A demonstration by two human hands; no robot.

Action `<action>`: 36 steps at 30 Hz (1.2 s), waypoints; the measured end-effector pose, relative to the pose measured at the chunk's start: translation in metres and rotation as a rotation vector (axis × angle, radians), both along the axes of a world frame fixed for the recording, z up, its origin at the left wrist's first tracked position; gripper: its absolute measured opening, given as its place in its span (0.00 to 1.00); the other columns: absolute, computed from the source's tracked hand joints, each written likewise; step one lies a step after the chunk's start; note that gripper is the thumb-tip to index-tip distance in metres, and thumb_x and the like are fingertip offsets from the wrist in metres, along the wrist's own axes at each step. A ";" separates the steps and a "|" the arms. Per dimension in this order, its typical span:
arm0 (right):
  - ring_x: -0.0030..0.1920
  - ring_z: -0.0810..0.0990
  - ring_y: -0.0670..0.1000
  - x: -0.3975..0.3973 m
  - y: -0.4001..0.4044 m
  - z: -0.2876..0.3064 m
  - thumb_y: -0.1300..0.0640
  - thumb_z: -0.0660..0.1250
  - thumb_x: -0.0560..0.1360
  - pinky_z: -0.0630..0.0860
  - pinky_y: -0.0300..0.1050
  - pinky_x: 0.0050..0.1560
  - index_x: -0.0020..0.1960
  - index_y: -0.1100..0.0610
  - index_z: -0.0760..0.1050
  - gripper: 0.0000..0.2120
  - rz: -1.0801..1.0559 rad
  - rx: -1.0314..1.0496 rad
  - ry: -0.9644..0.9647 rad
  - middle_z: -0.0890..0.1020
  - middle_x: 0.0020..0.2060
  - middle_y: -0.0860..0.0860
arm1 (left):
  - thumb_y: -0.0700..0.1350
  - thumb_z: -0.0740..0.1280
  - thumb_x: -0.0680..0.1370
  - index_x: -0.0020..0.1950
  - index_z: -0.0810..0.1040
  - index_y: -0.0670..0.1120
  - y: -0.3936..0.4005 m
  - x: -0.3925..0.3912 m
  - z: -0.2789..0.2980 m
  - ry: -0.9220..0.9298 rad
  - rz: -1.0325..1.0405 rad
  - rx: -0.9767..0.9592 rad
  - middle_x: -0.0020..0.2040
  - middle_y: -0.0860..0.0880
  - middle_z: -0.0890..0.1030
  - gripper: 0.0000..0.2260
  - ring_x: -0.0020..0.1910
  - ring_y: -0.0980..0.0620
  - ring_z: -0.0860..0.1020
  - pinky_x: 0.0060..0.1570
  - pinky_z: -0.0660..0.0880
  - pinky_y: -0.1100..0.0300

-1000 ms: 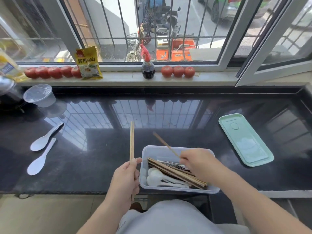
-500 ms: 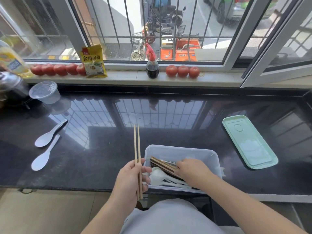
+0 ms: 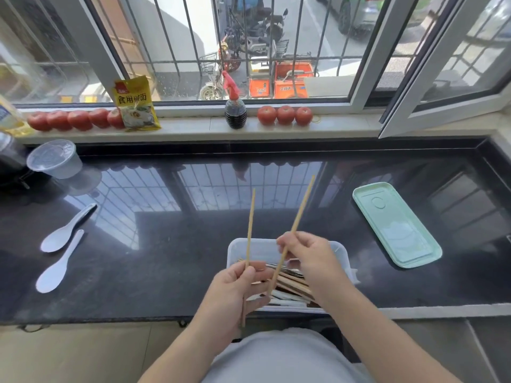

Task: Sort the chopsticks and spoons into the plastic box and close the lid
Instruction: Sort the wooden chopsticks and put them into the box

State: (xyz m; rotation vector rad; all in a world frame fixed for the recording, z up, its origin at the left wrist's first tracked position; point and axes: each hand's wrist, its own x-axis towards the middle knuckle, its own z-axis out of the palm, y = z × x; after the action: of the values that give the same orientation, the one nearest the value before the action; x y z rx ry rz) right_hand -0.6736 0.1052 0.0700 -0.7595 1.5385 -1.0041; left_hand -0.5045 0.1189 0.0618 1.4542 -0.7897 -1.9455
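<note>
A clear plastic box point(image 3: 344, 254) sits at the near edge of the black counter, holding several chopsticks point(image 3: 291, 283) and white spoons point(image 3: 284, 298). My left hand point(image 3: 235, 294) grips one bamboo chopstick point(image 3: 250, 225) upright at the box's left end. Over the box, my right hand point(image 3: 312, 261) pinches a second bamboo chopstick point(image 3: 301, 208), tilted to the right, its lower end beside my left hand. Two white spoons point(image 3: 67, 230) point(image 3: 56, 266) lie on the counter at the left. The mint-green lid point(image 3: 395, 222) lies flat to the right of the box.
A lidded clear plastic bowl point(image 3: 54, 158) stands at the back left of the black counter point(image 3: 166, 244). On the windowsill are rows of tomatoes point(image 3: 284, 114), a yellow packet point(image 3: 135, 103) and a dark sauce bottle point(image 3: 235, 111). An open window sash point(image 3: 442, 78) juts in at the right.
My right hand rose out of the box and took one chopstick of the pair from my left hand, pulling it to the right. My left hand keeps the other.
</note>
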 end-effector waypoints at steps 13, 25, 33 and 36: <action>0.40 0.75 0.56 -0.019 -0.016 -0.102 0.59 0.65 0.78 0.69 0.46 0.38 0.43 0.54 0.79 0.06 0.979 0.135 1.355 0.75 0.39 0.51 | 0.35 0.60 0.85 0.53 0.68 0.43 0.005 0.014 -0.005 0.001 0.222 0.098 0.53 0.40 0.87 0.04 0.50 0.39 0.86 0.54 0.81 0.46; 0.40 0.81 0.45 -0.018 0.012 -0.042 0.51 0.64 0.82 0.79 0.47 0.48 0.46 0.48 0.81 0.09 0.543 0.045 0.528 0.84 0.40 0.46 | 0.44 0.64 0.84 0.56 0.79 0.38 0.011 0.011 -0.009 0.093 0.146 0.093 0.59 0.42 0.85 0.10 0.57 0.42 0.84 0.53 0.82 0.47; 0.40 0.83 0.47 0.006 0.029 -0.027 0.62 0.62 0.80 0.81 0.48 0.48 0.51 0.45 0.81 0.14 0.480 -0.128 0.291 0.84 0.38 0.47 | 0.44 0.68 0.81 0.63 0.82 0.43 0.002 -0.005 -0.010 0.052 -0.011 -0.009 0.56 0.43 0.85 0.12 0.53 0.46 0.83 0.55 0.82 0.45; 0.35 0.77 0.49 -0.036 0.024 -0.042 0.61 0.58 0.81 0.76 0.48 0.41 0.46 0.48 0.74 0.11 0.586 0.021 0.645 0.80 0.36 0.47 | 0.41 0.69 0.81 0.63 0.80 0.48 0.003 -0.002 -0.011 -0.111 0.041 0.009 0.60 0.44 0.82 0.10 0.49 0.47 0.85 0.46 0.84 0.50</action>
State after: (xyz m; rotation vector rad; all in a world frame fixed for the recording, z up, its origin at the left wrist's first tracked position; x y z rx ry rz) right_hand -0.7098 0.1289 0.0276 -1.5099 1.6876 -0.3084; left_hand -0.5062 0.1223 0.0506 1.5825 -0.7945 -1.8537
